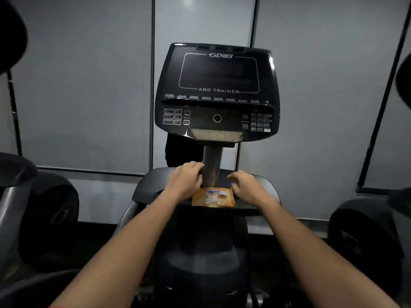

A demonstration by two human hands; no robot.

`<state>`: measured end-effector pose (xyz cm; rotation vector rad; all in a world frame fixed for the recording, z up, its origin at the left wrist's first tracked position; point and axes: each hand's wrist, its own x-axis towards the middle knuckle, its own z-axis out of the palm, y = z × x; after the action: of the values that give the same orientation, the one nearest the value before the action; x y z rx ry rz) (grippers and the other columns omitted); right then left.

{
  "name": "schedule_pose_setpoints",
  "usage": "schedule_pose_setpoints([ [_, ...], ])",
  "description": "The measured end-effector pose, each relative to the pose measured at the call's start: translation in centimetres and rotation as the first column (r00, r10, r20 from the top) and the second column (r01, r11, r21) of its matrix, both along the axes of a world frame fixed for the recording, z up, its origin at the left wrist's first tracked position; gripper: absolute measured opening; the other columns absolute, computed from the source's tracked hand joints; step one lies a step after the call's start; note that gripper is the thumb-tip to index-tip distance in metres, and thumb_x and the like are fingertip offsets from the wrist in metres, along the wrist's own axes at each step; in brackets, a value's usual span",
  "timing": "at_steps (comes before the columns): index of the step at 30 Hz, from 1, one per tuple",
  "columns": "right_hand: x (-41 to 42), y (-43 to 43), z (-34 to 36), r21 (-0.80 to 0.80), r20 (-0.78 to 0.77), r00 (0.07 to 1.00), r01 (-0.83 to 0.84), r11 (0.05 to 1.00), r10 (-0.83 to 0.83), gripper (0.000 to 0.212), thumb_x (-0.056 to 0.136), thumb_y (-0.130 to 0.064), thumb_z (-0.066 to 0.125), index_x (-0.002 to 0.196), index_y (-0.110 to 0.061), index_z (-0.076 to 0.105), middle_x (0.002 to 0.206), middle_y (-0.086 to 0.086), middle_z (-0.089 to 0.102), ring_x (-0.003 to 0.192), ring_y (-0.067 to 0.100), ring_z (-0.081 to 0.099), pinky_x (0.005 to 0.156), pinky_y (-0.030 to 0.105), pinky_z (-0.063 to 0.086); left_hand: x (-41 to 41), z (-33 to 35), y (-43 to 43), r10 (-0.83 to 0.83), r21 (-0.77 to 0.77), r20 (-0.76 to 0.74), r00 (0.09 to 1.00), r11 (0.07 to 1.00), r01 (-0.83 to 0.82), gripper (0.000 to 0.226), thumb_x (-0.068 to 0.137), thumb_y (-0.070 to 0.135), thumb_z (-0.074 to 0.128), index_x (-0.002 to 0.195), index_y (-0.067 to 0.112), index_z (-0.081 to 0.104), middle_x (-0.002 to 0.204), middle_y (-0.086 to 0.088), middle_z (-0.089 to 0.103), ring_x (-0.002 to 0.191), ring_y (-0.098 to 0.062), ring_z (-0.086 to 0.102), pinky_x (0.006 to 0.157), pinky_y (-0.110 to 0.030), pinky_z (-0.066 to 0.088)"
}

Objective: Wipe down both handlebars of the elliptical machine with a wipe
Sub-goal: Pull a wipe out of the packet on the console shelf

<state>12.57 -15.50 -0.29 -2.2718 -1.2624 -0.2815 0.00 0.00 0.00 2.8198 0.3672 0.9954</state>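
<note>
An orange pack of wipes (213, 197) lies flat on the dark tray (255, 203) below the elliptical's console (216, 92), just in front of the grey console post (211, 167). My left hand (188, 180) is at the pack's left far corner, fingers curled against the post and the pack's edge. My right hand (243, 184) hovers over the pack's right far corner with loosely bent fingers. No loose wipe shows. The left handlebar (10, 197) curves grey at the left edge; the right handlebar is not clearly visible.
Neighbouring machines with round black housings (51, 216) (364, 236) stand on both sides. Grey wall panels with black frames rise behind. The machine's dark body (204, 258) fills the space between my forearms.
</note>
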Motion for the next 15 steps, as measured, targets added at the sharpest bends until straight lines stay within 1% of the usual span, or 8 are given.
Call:
schedule_pose_setpoints([
  [4,2.4,1.9,-4.1,-0.135,-0.089,0.994,0.057,0.989,-0.069,0.034,0.091,-0.014,0.044,0.121,-0.015,0.059,0.127,0.008,0.054,0.114,0.026,0.053,0.098,0.037,0.042,3.0,-4.4,2.3,0.011,-0.08,-0.15,0.989,0.997,-0.023,0.045,0.096,0.024,0.043,0.14,0.013,0.04,0.145,-0.003,0.041,0.132,-0.019,0.039,0.109,-0.036,0.03],
  [6,3.6,3.0,-5.9,-0.157,-0.125,0.989,0.06,0.986,-0.08,0.038,0.091,-0.012,0.042,0.124,-0.018,0.058,0.13,0.009,0.053,0.115,0.027,0.052,0.1,0.037,0.042,4.8,-6.5,3.2,0.004,-0.122,-0.206,0.979,0.992,-0.029,0.045,0.097,0.028,0.041,0.139,0.013,0.04,0.145,-0.004,0.04,0.131,-0.021,0.039,0.109,-0.038,0.031],
  [8,4.7,4.2,-6.9,-0.169,-0.116,0.989,0.066,0.983,-0.086,0.039,0.092,-0.013,0.041,0.128,-0.017,0.055,0.133,0.01,0.048,0.119,0.027,0.048,0.103,0.039,0.039,6.4,-7.9,4.1,0.0,-0.165,-0.24,0.971,0.985,-0.04,0.045,0.098,0.03,0.039,0.14,0.013,0.039,0.148,-0.005,0.036,0.133,-0.024,0.037,0.109,-0.04,0.031],
  [10,6.1,5.4,-7.8,-0.18,-0.091,0.991,0.084,0.98,-0.102,0.037,0.093,-0.015,0.042,0.127,-0.016,0.056,0.134,0.012,0.045,0.122,0.029,0.044,0.104,0.041,0.037,8.0,-9.3,4.9,-0.017,-0.197,-0.292,0.956,0.98,-0.043,0.049,0.098,0.03,0.039,0.144,0.014,0.033,0.154,-0.004,0.027,0.137,-0.024,0.031,0.112,-0.04,0.027],
  [11,6.7,6.0,-8.0,-0.173,-0.082,0.991,0.093,0.981,-0.109,0.035,0.093,-0.016,0.043,0.125,-0.017,0.058,0.13,0.012,0.045,0.121,0.029,0.043,0.104,0.042,0.037,8.8,-9.9,5.2,-0.036,-0.22,-0.308,0.951,0.975,-0.034,0.052,0.098,0.031,0.04,0.146,0.017,0.028,0.156,-0.002,0.02,0.14,-0.024,0.026,0.113,-0.039,0.023],
  [13,7.7,7.0,-8.1,-0.153,-0.077,0.989,0.114,0.982,-0.127,0.031,0.094,-0.021,0.046,0.121,-0.019,0.06,0.123,0.01,0.043,0.119,0.029,0.042,0.103,0.041,0.037,10.1,-11.1,5.6,-0.073,-0.266,-0.331,0.941,0.964,-0.019,0.057,0.098,0.039,0.038,0.149,0.023,0.018,0.158,0.004,0.009,0.144,-0.021,0.016,0.116,-0.04,0.015],
  [15,8.5,8.2,-7.8,-0.185,-0.064,0.986,0.137,0.973,-0.151,0.028,0.095,-0.027,0.045,0.118,-0.021,0.061,0.12,0.01,0.041,0.117,0.028,0.039,0.101,0.04,0.036,11.1,-12.2,5.9,-0.055,-0.253,-0.363,0.93,0.967,-0.042,0.061,0.098,0.049,0.032,0.15,0.027,0.01,0.159,0.007,0.003,0.145,-0.017,0.009,0.115,-0.04,0.01],
])
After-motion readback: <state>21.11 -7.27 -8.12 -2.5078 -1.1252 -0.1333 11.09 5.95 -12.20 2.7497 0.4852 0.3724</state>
